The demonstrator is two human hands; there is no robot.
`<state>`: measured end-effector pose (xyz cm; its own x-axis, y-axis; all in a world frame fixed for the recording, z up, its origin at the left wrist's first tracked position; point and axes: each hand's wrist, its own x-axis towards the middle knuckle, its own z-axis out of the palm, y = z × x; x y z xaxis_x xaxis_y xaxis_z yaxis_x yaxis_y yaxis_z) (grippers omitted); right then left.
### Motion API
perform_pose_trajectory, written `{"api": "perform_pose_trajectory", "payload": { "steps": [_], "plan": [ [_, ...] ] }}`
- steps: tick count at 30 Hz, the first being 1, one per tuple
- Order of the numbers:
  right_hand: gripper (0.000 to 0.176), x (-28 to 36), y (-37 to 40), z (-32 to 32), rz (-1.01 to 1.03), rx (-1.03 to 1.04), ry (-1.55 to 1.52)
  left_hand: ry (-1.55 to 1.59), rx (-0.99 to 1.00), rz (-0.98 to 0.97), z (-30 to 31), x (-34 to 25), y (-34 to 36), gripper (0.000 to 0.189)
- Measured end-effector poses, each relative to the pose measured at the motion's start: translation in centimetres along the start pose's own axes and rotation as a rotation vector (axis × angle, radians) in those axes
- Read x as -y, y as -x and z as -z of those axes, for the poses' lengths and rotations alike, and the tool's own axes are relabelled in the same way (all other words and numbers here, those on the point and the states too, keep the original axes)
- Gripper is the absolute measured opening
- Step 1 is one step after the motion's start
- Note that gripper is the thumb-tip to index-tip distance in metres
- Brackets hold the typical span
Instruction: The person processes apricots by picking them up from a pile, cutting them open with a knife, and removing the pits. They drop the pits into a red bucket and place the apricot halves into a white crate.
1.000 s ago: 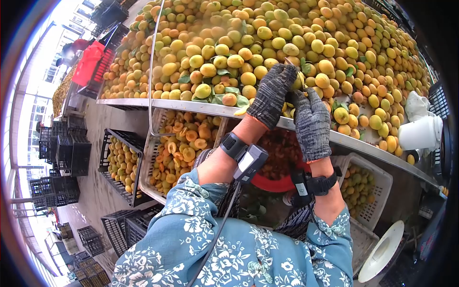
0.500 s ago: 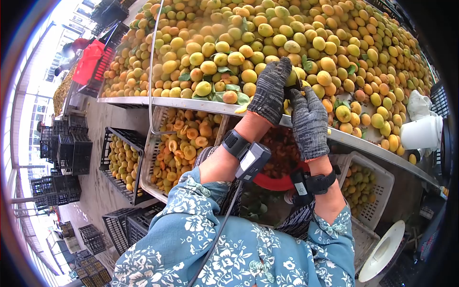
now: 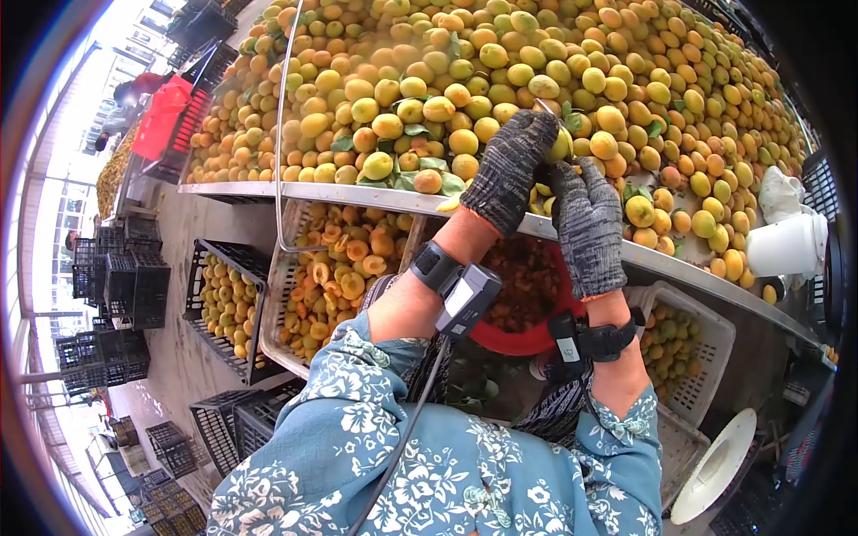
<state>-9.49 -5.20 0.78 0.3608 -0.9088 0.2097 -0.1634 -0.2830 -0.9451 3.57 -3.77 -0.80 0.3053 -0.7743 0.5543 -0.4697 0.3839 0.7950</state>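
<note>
Both my hands wear grey knitted gloves and meet over the metal front edge of the fruit table. My left hand [image 3: 511, 170] is closed around the side of a yellow-green apricot [image 3: 560, 146]. A thin, shiny metal strip [image 3: 543, 106], perhaps a blade, juts up beside that fruit. My right hand [image 3: 590, 228] is against the apricot's lower side with its fingers curled; what they hold is hidden. Below the hands stands a red tub [image 3: 511, 341] of brownish scraps. Left of it, a pale crate [image 3: 271, 308] holds halved, pitted apricots.
A large heap of whole apricots [image 3: 402, 80] covers the table [image 3: 357, 194]. A bent metal rod [image 3: 282, 134] rises at its left. Black crates [image 3: 255, 268] stand on the floor at left. A white bucket [image 3: 786, 246] and another pale crate [image 3: 715, 357] are at right.
Both hands have shifted slightly right, and the apricot between them has turned. The metal strip now sticks up above it. More of the red tub shows.
</note>
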Motion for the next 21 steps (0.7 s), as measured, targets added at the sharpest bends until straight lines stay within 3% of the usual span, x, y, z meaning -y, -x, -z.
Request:
{"api": "perform_pose_trajectory", "payload": {
  "steps": [1,2,5,7,8,9,10,11,12,14,16,19,21],
  "plan": [
    [0.032,0.0,0.1,0.0,0.167,-0.006,0.170,-0.227,-0.022,-0.172,0.1,0.4,-0.1,0.021],
    [0.032,0.2,0.2,0.0,0.167,-0.006,0.167,-0.453,-0.043,-0.344,0.2,0.7,-0.1,0.023],
    [0.033,2.0,0.2,0.2,0.092,-0.014,0.281,-0.369,-0.070,-0.253,-0.2,0.3,0.3,0.028],
    [0.032,3.0,0.1,0.2,-0.061,0.018,0.443,-0.423,-0.071,-0.266,-0.2,0.5,0.4,0.029],
    [0.032,1.7,0.1,-0.1,-0.062,0.017,0.442,-0.476,-0.073,-0.279,-0.3,0.7,0.3,0.031],
    [0.032,-0.6,0.1,-0.6,-0.022,-0.002,0.232,-0.475,-0.073,-0.280,-0.6,1.6,0.3,0.031],
    [0.031,-0.8,0.0,-0.9,0.018,-0.021,0.023,-0.130,-0.102,0.002,-0.8,2.1,0.0,0.028],
    [0.031,-0.8,0.2,-1.0,0.017,-0.022,0.022,0.217,-0.127,0.284,-1.0,2.5,-0.1,0.026],
    [0.031,-0.5,0.6,-1.2,0.024,0.005,-0.114,0.215,-0.125,0.285,-1.0,3.0,0.2,0.026],
    [0.031,0.1,0.6,-1.2,0.030,0.032,-0.255,1.194,-0.224,0.756,-0.2,0.1,-0.4,0.026],
    [0.031,0.2,0.4,-1.0,-0.114,0.044,-0.119,1.236,-0.247,0.788,-0.2,-1.4,-0.7,0.027],
    [0.033,0.4,0.1,-1.2,-0.130,-0.033,-0.074,1.118,-0.154,0.857,-0.2,-2.1,-0.4,0.024],
    [0.034,-0.9,-0.2,-0.9,-0.125,-0.037,-0.090,0.926,-0.126,0.701,-0.4,-2.5,0.1,0.023]
  ]
}}
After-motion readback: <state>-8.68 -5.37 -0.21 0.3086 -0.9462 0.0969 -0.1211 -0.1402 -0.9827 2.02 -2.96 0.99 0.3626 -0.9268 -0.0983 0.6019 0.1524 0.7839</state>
